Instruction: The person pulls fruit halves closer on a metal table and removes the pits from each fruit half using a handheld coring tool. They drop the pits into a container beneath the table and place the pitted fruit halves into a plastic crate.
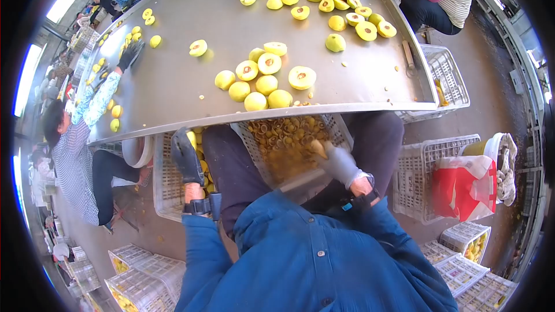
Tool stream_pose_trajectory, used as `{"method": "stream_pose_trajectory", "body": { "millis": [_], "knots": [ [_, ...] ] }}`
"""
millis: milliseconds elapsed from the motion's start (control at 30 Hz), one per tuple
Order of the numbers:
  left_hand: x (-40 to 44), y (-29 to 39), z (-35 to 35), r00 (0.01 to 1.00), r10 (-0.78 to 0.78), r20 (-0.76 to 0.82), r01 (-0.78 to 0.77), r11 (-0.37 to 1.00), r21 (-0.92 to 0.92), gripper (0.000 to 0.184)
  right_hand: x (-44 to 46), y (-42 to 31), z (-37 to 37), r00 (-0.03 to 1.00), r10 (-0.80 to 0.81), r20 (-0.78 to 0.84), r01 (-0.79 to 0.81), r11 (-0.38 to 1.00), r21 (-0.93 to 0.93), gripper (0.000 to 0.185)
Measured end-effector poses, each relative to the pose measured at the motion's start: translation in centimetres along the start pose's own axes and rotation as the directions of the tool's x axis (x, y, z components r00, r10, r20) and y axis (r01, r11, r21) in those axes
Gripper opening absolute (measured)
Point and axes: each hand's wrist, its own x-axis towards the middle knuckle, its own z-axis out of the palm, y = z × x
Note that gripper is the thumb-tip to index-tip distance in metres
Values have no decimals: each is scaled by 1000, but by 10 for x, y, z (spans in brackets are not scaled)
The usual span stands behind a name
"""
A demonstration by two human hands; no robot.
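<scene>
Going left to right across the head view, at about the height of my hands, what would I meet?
A co-worker in a patterned top, your gloved left hand, your gloved right hand, a red-and-white bag, a pale cloth.

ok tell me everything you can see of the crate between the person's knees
The crate is pale grey, apparently plastic, with slotted side walls. It sits between the person's legs, its far end hidden by the table. Brown and orange pit-like scraps lie spread inside. The blurred right hand is over its right side; whether they touch can't be told.
</scene>
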Motion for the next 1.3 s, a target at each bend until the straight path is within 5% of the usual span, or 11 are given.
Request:
{"method": "stream_pose_trajectory", "body": {
  "millis": [67,300,400,500,700,833,867,967,1133,1233,1300],
  "knots": [
    [12,11,-7,980,200,8,-186,896,404,32,-3,0,3,997,-31,75,31,1000,1,28],
    [74,67,135,660,536,526,-739,586,331,59,-7,-6,10,994,-61,94,57,997,42,30],
    [94,70,183,648,190,738,-725,450,521,77,-13,-6,8,994,-70,79,67,997,47,29],
    [111,65,192,604,33,796,-617,652,441,76,-8,-12,-2,996,-67,65,60,993,99,29],
    [77,114,133,344,485,804,-712,693,-114,69,28,-81,-52,987,2,-161,101,772,627,39],
    [30,164,97,157,541,826,-626,701,-340,74,45,-120,-49,990,48,-136,93,512,854,45],
    [18,170,87,221,504,835,-504,792,-345,65,44,-125,-42,999,44,-27,13,298,954,44],
    [-26,168,81,614,277,739,124,891,-436,72,23,-136,-41,995,63,73,-82,151,985,43],
    [-71,163,98,846,192,497,75,881,-468,45,-8,-136,-43,953,-102,-284,208,903,376,28],
    [-79,161,99,859,162,486,143,834,-532,44,-13,-122,-28,843,-382,-378,342,924,-172,23],
    [-82,165,100,856,141,497,207,788,-580,42,-15,-121,-24,864,-330,-381,332,941,-62,26]
  ]
}}
